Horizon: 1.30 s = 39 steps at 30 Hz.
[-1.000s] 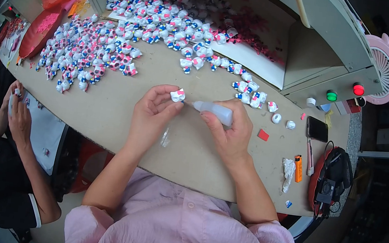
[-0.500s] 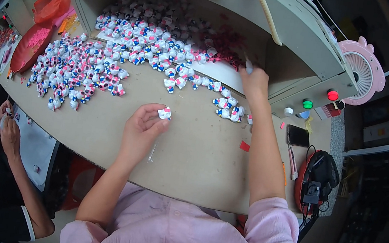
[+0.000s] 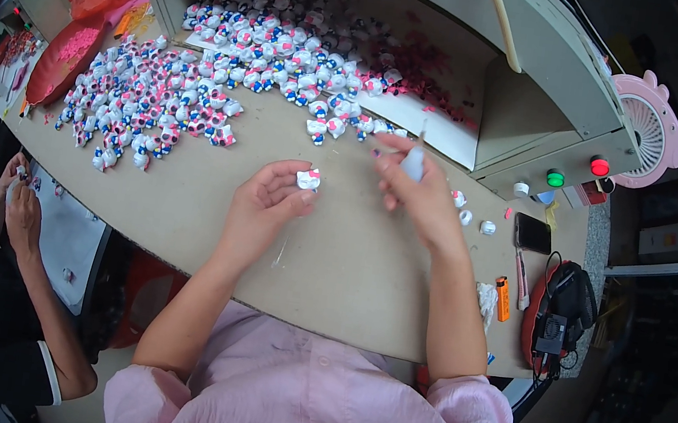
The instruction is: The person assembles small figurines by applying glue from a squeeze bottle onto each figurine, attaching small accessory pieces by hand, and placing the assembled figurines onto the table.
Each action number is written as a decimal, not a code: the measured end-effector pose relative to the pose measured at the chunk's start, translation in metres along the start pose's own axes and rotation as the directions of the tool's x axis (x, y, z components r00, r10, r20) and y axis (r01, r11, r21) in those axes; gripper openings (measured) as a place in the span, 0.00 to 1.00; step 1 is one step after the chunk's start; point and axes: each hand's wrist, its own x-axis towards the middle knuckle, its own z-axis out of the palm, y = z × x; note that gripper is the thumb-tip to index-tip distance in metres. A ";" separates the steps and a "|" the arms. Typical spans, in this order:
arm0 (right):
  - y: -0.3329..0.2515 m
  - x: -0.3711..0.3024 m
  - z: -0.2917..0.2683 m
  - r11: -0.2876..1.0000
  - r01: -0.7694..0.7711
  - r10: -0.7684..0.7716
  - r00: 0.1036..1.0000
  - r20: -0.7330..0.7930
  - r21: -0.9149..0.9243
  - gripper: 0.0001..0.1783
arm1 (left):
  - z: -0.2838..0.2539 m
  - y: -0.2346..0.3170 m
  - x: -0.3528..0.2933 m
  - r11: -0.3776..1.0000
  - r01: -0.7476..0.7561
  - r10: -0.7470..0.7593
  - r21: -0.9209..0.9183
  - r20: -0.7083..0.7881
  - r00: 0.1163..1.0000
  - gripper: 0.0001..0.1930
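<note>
Above the middle of the table my left hand (image 3: 265, 202) pinches a small white figurine (image 3: 308, 179) with pink and blue patches between thumb and fingers. My right hand (image 3: 422, 197) is closed around a small translucent squeeze bottle (image 3: 414, 165) with a thin needle tip pointing up. At its fingertips shows a tiny dark-and-pink piece (image 3: 377, 153), too small to name. The two hands are apart, the right one a little farther away. Beyond them lies a row of finished-looking figurines (image 3: 335, 125), partly hidden behind my right hand.
Figurines heap on the left (image 3: 148, 101) and inside the grey booth (image 3: 482, 162), beside loose pink-red pieces (image 3: 427, 60). A red tray (image 3: 52, 80) stands far left. Right are a phone (image 3: 533, 233), an orange lighter (image 3: 502, 299) and a pink fan (image 3: 643, 127). A co-worker's hand (image 3: 24, 213) works at lower left.
My right hand has come back from inside the booth toward my left hand, bringing the bottle and a tiny piece. My left hand still holds the figurine. The whole view has shifted slightly.
</note>
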 end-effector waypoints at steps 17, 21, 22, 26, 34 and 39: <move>0.025 -0.030 0.041 0.929 -0.229 0.171 0.962 0.213 0.290 0.12 | 0.001 -0.010 -0.007 0.977 -0.116 0.117 0.178 0.003 0.993 0.21; 0.033 -0.024 0.043 0.970 -0.152 0.117 0.975 0.187 0.191 0.11 | 0.002 -0.013 -0.007 0.953 -0.148 0.153 0.264 0.000 0.988 0.20; 0.035 -0.024 0.042 0.980 -0.125 0.099 0.981 0.166 0.156 0.10 | 0.004 -0.011 -0.007 0.954 -0.143 0.148 0.264 0.002 0.989 0.20; 0.032 -0.025 0.039 0.980 -0.132 0.105 0.979 0.172 0.149 0.10 | 0.009 -0.006 -0.009 0.918 -0.124 0.131 0.376 0.005 0.991 0.20; 0.030 -0.028 0.042 0.992 -0.047 0.029 0.989 0.144 0.119 0.09 | 0.008 -0.008 -0.010 0.913 -0.184 0.193 0.364 0.011 0.981 0.17; 0.029 -0.028 0.041 0.980 -0.024 -0.017 0.980 0.199 0.200 0.11 | 0.003 0.004 -0.009 0.998 -0.006 0.003 0.060 0.053 0.999 0.16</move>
